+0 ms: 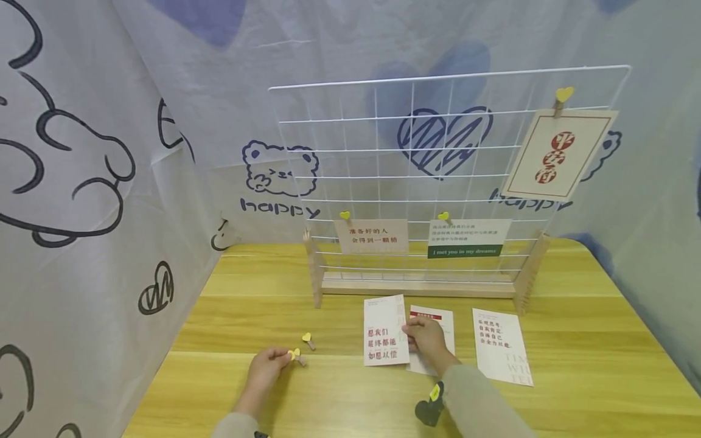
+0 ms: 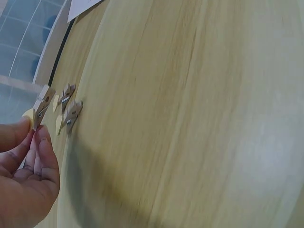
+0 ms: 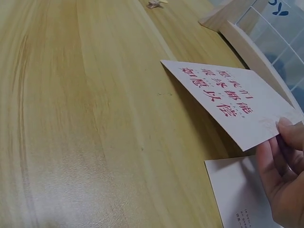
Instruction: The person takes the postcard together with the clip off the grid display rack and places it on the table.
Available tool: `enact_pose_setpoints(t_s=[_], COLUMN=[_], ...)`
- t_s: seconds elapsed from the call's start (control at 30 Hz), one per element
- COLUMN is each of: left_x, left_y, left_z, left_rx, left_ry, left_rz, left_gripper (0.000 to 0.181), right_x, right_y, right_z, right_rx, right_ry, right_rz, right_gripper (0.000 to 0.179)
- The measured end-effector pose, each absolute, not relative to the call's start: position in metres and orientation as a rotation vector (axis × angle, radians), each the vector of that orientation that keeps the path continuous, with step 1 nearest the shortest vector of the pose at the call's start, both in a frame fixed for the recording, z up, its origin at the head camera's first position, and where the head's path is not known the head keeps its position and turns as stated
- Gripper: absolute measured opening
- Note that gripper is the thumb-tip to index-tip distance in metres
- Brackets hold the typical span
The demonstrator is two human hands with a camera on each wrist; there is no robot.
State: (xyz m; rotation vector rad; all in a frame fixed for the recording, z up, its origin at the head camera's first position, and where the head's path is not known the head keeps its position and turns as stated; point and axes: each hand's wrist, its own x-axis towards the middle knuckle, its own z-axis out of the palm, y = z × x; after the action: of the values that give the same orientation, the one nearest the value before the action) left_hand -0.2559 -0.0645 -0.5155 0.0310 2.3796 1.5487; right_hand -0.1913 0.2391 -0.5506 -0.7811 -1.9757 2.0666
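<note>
My left hand point(image 1: 266, 368) pinches a small wooden clothespin point(image 2: 43, 102) with a yellow heart between thumb and fingertips. Just beyond it, two more heart clothespins point(image 2: 72, 114) lie on the table. My right hand point(image 1: 429, 340) grips the right edge of a white card point(image 1: 386, 340) with red Chinese writing. In the right wrist view this card is tilted and lifted off the table. Partly covered by the right hand, a second card with a red band point(image 1: 431, 316) lies beside it. Farther right rests a third white card point(image 1: 501, 350).
A white wire grid point(image 1: 394, 176) stands upright in a wooden base point(image 1: 416, 286) at the table's back. Clipped on it are a small beige card point(image 1: 378, 244), a green-banded card point(image 1: 465, 231) and a larger bordered card point(image 1: 583, 146). Patterned cloth hangs behind.
</note>
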Motion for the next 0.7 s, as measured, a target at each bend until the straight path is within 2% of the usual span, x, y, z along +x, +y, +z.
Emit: enact_pose_setpoints(t_s=[0.27,0.43,0.7], left_x=[-0.258,-0.258,-0.259], left_y=[-0.079,-0.084,-0.087], left_z=[-0.523,-0.524,-0.526], left_rx=[0.037,0.021,-0.013], left_ry=[2.311,2.326,2.331], left_rz=[1.539,1.484,1.452], left_gripper=[0.025,0.021,0.011], right_x=[-0.194,-0.198,-0.192], right_y=[0.24,0.245,0.236], right_z=[-0.556,-0.57,-0.55], right_rx=[-0.843,-0.757,-0.88], right_ry=[-2.128,-2.164,-2.29], right_rz=[1.908,1.884,1.814], right_gripper=[0.016,0.01,0.012])
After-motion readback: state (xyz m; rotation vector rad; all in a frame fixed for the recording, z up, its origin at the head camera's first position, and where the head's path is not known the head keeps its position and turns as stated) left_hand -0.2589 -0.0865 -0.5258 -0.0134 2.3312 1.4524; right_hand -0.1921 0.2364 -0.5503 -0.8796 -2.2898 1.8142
